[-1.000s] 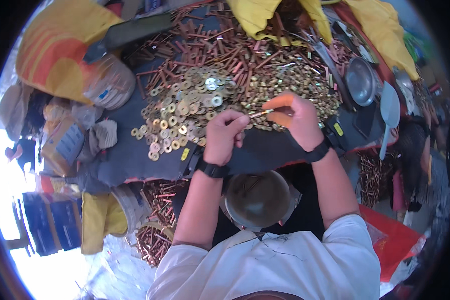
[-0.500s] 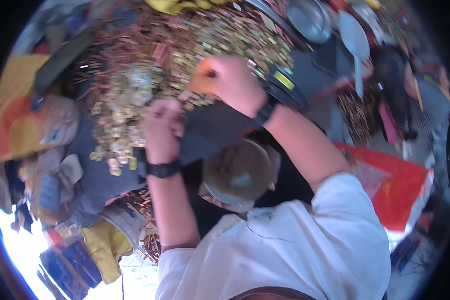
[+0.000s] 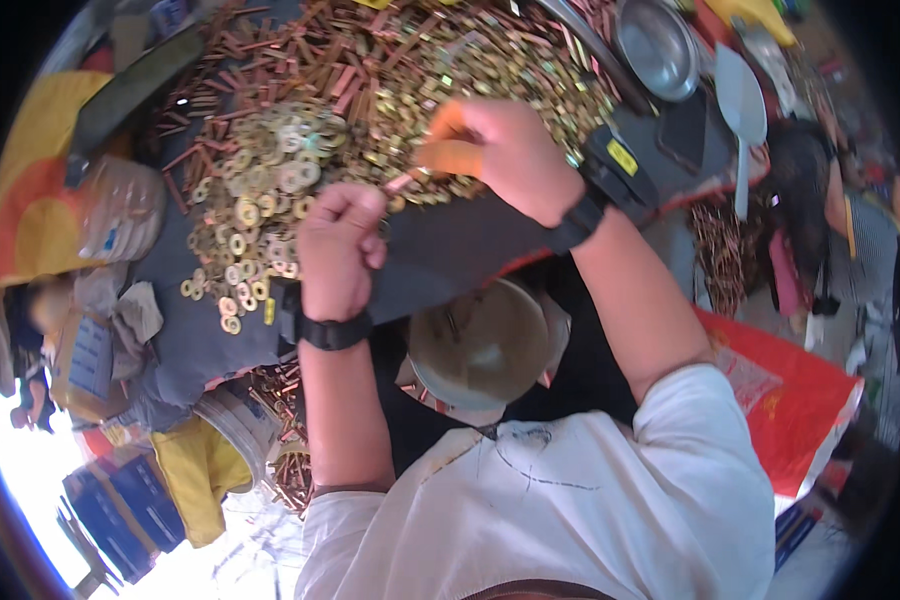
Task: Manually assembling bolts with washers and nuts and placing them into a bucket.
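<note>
My left hand (image 3: 340, 240) is closed at the near edge of the heap, fingers curled and thumb pressed against them; whatever it may hold is hidden. To its right, my right hand (image 3: 515, 155) is bent into a pinch, with orange coverings on its thumb and forefinger. Anything between those fingertips is too small to make out. A short copper-coloured strip (image 3: 400, 183) shows between the hands; I cannot tell whether either one grips it. Brass-coloured washers (image 3: 238, 243) lie beside my left hand. Small brass pieces (image 3: 490, 75) spread beyond my right hand.
Copper strips (image 3: 345, 60) cover the far part of the dark tabletop (image 3: 435, 235). A round metal bowl (image 3: 655, 50) and a pale scoop (image 3: 740, 95) lie at the far right. Below the table edge stands a bucket (image 3: 480, 385). A red sack (image 3: 780, 390) is at the right.
The view has shifted and sharpened. My right hand appears slightly farther right in the picture, and my hands are still close together over the near edge of the heap.
</note>
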The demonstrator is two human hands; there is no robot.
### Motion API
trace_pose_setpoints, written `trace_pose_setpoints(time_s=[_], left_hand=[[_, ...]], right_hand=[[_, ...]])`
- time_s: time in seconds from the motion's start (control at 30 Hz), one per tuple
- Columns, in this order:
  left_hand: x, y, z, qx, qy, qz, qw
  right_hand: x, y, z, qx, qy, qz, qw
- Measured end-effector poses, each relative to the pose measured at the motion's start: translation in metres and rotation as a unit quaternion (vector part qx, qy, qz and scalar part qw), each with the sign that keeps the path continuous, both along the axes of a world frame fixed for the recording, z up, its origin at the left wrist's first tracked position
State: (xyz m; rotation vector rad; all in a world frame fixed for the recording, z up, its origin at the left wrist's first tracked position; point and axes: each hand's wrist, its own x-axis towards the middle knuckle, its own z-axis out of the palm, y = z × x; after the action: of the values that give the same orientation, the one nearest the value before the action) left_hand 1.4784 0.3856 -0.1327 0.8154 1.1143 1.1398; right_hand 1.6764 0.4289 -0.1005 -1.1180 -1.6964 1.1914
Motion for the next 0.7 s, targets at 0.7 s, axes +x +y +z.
trace_pose_setpoints(time_s=[0.7], left_hand=[[-0.003,-0.008,0.009,-0.018,-0.050,0.031,0.998]], right_hand=[[-0.014,-0.008,0.000,0.112,0.098,-0.008,0.989]])
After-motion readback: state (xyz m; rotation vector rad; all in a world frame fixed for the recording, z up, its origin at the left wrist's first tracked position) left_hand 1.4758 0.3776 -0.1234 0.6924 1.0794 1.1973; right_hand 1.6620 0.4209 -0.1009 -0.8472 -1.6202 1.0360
